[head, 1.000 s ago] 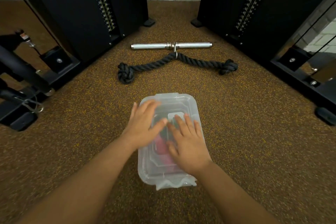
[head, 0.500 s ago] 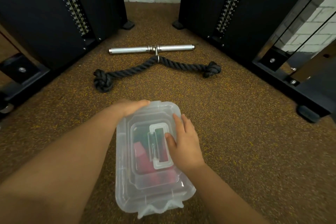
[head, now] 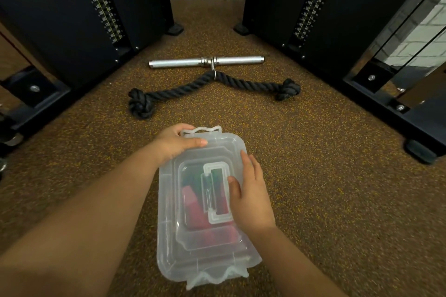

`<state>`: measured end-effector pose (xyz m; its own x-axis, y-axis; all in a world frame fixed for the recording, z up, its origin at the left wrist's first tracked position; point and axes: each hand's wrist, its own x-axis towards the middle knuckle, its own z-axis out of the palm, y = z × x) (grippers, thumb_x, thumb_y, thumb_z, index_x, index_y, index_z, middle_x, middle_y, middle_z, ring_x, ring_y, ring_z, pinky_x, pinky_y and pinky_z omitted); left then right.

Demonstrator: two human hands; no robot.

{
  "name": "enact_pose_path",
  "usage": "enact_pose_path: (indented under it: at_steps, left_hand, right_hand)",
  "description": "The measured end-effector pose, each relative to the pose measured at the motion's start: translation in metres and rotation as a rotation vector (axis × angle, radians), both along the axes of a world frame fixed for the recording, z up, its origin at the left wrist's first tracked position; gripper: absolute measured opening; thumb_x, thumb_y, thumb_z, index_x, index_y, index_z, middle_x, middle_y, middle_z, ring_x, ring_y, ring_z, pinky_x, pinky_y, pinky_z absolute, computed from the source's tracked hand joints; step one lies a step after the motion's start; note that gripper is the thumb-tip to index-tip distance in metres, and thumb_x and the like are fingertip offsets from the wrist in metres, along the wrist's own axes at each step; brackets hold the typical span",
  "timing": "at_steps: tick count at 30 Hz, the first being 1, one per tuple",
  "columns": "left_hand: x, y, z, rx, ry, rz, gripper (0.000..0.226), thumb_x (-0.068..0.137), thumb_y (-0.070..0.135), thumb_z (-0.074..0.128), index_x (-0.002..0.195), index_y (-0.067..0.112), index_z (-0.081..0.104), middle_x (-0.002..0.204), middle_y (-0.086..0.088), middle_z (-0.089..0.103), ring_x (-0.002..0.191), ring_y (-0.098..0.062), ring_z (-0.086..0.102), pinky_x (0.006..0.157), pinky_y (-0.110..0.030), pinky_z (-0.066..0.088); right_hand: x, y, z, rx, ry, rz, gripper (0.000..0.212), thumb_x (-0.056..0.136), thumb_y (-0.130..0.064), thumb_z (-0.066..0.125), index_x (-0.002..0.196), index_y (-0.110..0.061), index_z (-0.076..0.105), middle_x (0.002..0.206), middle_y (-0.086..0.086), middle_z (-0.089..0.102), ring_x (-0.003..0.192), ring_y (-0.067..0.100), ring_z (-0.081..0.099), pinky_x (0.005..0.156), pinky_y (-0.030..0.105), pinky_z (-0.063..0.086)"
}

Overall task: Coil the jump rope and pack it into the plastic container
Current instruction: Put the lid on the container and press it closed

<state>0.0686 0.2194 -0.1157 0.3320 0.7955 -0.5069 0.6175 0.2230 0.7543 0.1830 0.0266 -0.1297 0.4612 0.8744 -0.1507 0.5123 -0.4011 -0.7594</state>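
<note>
While on speckled brown gym floor (head: 313, 176) btwn black weight stacks (head: 60, 19): lidded container (head: 169, 243), left hand (head: 175, 143) gripping far end, right hand (head: 252, 196) flat, open.

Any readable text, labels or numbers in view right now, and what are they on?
Left weight stack number strip: yellowish numerals, too small and blurred to read.
Right weight stack number strip: white numerals, also too blurred to read.
Plastic container: no label or text visible.
Nothing else carries writing.

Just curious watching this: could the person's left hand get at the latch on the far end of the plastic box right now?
Probably yes. The left hand already grips the far corner of the clear container, right beside the far latch, and nothing lies between them.
</note>
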Motion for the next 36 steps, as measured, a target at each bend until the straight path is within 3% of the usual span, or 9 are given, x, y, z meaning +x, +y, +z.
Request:
enact_pose_path:
  at_steps: [2, 11, 16, 20, 22, 26, 28, 31, 36]
  left_hand:
    - [0.0, -0.003, -0.002, 0.062, -0.009, -0.015, 0.058, 0.059, 0.041, 0.086, 0.111, 0.034, 0.061, 0.114, 0.001, 0.059, 0.099, -0.02, 0.062, 0.092, -0.041, 0.052]
    - [0.0, -0.015, -0.011, 0.403, 0.058, -0.063, 0.05, 0.073, 0.041, 0.076, 0.118, 0.022, 0.063, 0.119, 0.008, 0.052, 0.109, -0.016, 0.053, 0.099, -0.035, 0.043]
    - [0.001, -0.021, -0.009, 0.523, 0.115, -0.074, 0.039, 0.073, 0.048, 0.074, 0.104, 0.025, 0.068, 0.104, 0.011, 0.053, 0.099, -0.016, 0.056, 0.088, -0.035, 0.047]
    - [0.001, -0.023, -0.009, 0.48, 0.107, -0.04, 0.039, 0.071, 0.05, 0.074, 0.105, 0.032, 0.065, 0.109, 0.012, 0.054, 0.102, -0.014, 0.055, 0.089, -0.034, 0.047]
    - [-0.001, -0.03, -0.01, 0.495, 0.101, 0.004, 0.046, 0.077, 0.046, 0.07, 0.119, 0.031, 0.06, 0.122, 0.005, 0.054, 0.113, -0.019, 0.054, 0.096, -0.037, 0.045]
    - [-0.025, -0.087, -0.012, 0.298, 0.044, 0.339, 0.068, 0.087, 0.046, 0.056, 0.146, 0.023, 0.031, 0.148, -0.009, 0.037, 0.133, -0.029, 0.041, 0.109, -0.045, 0.035]
    - [-0.041, -0.129, -0.007, 0.21, -0.008, 0.448, 0.063, 0.09, 0.045, 0.05, 0.145, 0.02, 0.033, 0.14, -0.004, 0.047, 0.128, -0.027, 0.046, 0.104, -0.046, 0.039]
    - [-0.053, -0.17, -0.001, 0.202, -0.106, 0.479, 0.039, 0.097, 0.025, 0.047, 0.135, 0.02, 0.047, 0.103, 0.013, 0.057, 0.101, -0.016, 0.051, 0.088, -0.032, 0.038]
    - [-0.061, -0.174, -0.017, 0.139, -0.076, 0.49, 0.045, 0.096, 0.028, 0.048, 0.141, 0.024, 0.042, 0.134, -0.001, 0.054, 0.121, -0.024, 0.051, 0.106, -0.044, 0.039]
  right_hand:
    - [0.001, 0.0, 0.0, 0.012, 0.055, -0.048, 0.065, 0.098, -0.03, 0.043, 0.152, -0.025, 0.007, 0.16, -0.005, 0.013, 0.146, 0.014, 0.016, 0.117, 0.03, 0.021]
    - [-0.001, -0.001, 0.001, -0.045, 0.018, -0.047, 0.066, 0.099, -0.033, 0.039, 0.153, -0.017, 0.005, 0.16, 0.001, 0.015, 0.147, 0.016, 0.015, 0.116, 0.028, 0.017]
    - [-0.002, -0.001, 0.001, -0.047, -0.004, -0.047, 0.064, 0.1, -0.031, 0.037, 0.153, -0.015, 0.005, 0.16, 0.005, 0.016, 0.147, 0.018, 0.014, 0.116, 0.031, 0.019]
    - [-0.001, -0.001, -0.002, -0.03, -0.007, -0.056, 0.064, 0.099, -0.032, 0.038, 0.153, -0.015, 0.007, 0.159, 0.005, 0.018, 0.147, 0.018, 0.015, 0.117, 0.033, 0.021]
    - [-0.001, -0.001, -0.002, -0.019, 0.0, -0.064, 0.064, 0.099, -0.031, 0.04, 0.152, -0.015, 0.009, 0.159, 0.004, 0.02, 0.146, 0.018, 0.017, 0.118, 0.034, 0.022]
    - [-0.001, -0.001, -0.001, -0.028, 0.008, -0.068, 0.064, 0.099, -0.03, 0.04, 0.152, -0.015, 0.008, 0.159, 0.004, 0.019, 0.147, 0.018, 0.016, 0.118, 0.032, 0.02]
    - [-0.002, -0.001, 0.001, -0.043, 0.002, -0.069, 0.064, 0.1, -0.03, 0.039, 0.153, -0.014, 0.007, 0.16, 0.005, 0.018, 0.147, 0.018, 0.016, 0.117, 0.03, 0.018]
    - [-0.004, -0.001, 0.004, -0.056, 0.009, -0.083, 0.063, 0.1, -0.027, 0.04, 0.153, -0.012, 0.008, 0.159, 0.007, 0.019, 0.147, 0.021, 0.017, 0.118, 0.031, 0.017]
    - [-0.005, -0.007, 0.008, -0.062, 0.031, -0.116, 0.063, 0.099, -0.023, 0.041, 0.152, -0.009, 0.01, 0.158, 0.011, 0.021, 0.146, 0.023, 0.019, 0.118, 0.032, 0.018]
